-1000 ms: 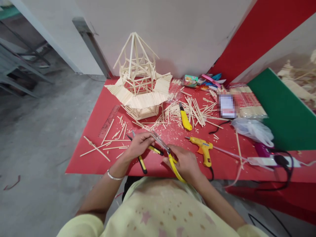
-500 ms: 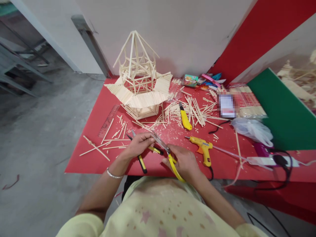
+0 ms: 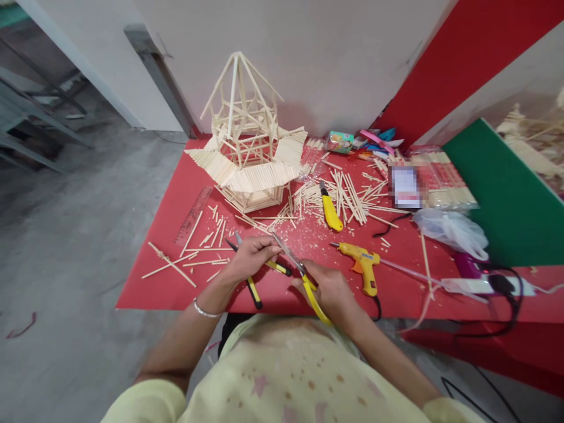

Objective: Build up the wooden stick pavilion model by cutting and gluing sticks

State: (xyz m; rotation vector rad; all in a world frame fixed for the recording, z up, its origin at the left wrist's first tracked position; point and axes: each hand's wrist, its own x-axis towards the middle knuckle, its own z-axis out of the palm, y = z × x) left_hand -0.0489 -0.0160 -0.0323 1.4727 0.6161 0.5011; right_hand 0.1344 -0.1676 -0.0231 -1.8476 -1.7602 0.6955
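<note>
My right hand (image 3: pixel 331 292) is closed around the yellow handles of a pair of scissors (image 3: pixel 314 301), whose metal blades point up and left. The blade tips reach the fingertips of my left hand (image 3: pixel 254 258). Thumb and fingers of that hand are pinched together; whatever lies between them is too small to make out. Under my left hand and wrist lies a hand tool with black-and-yellow handles (image 3: pixel 253 292), partly covered. Behind both hands stands a house-like model of thin wooden sticks (image 3: pixel 251 176), with an open pointed frame on top and slatted skirts around it.
Loose wooden sticks (image 3: pixel 350 197) and shavings litter the red tabletop (image 3: pixel 145 294). A yellow utility knife (image 3: pixel 330 214) lies among them. To the right are a yellow glue gun (image 3: pixel 363 264), a phone (image 3: pixel 405 187), a plastic bag (image 3: pixel 452 232) and a power strip (image 3: pixel 467 286). A clear ruler (image 3: pixel 192 216) lies left.
The scissors have shifted slightly, and their blades show more clearly beside my left fingertips. My left hand has moved a little to the right, still pinched. Everything on the table stays put.
</note>
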